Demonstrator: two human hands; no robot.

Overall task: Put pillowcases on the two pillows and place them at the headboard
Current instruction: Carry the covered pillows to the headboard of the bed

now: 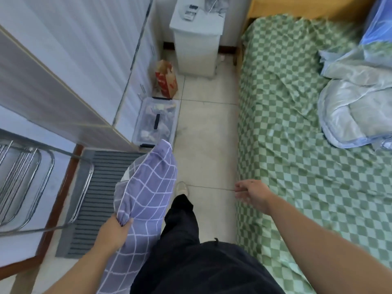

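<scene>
A pillow in a purple pillowcase with a white grid [146, 192] hangs at my left side above the floor. My left hand [115, 229] grips a bunched fold of its lower edge. My right hand [252, 193] is held out over the floor by the bed's near edge, fingers loosely spread and holding nothing. The bed [297, 128] wears a green checked sheet. Its wooden headboard [301, 6] is at the top of the view. A pale grey pillow or folded quilt [356, 111] lies on the bed's right side.
A white nightstand [197, 37] stands by the headboard. On the tiled floor sit a red and brown paper bag [166, 78] and a clear storage box [156, 122]. White wardrobe doors [74, 60] fill the left, with a metal rack [25, 177] and grey mat [99, 200] below.
</scene>
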